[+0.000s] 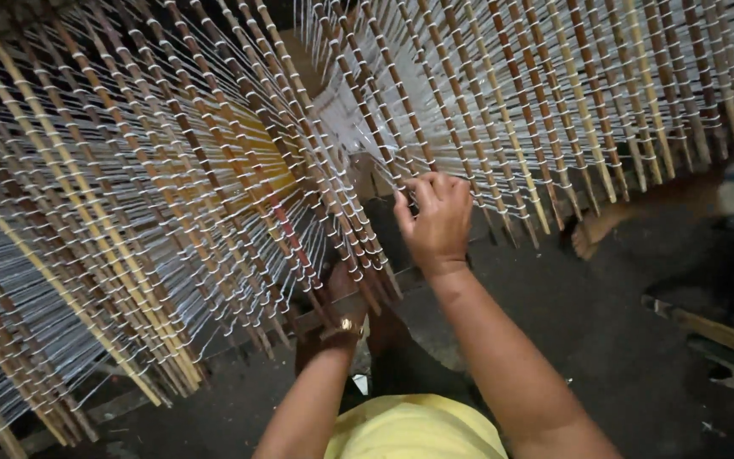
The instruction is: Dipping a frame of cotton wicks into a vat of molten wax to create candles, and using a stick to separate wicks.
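Right hand point(437, 223), fingers curled, pinches white threads point(469, 127) at the lower edge of the right fan of wooden rods point(545, 102). Left hand point(339, 293) is half hidden behind the left fan point(129, 212); its grip cannot be told. Both fans appear fully threaded.

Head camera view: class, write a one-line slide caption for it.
Right hand pinches white threads strung across wooden sticks; left hand reaches beneath the stick rack.
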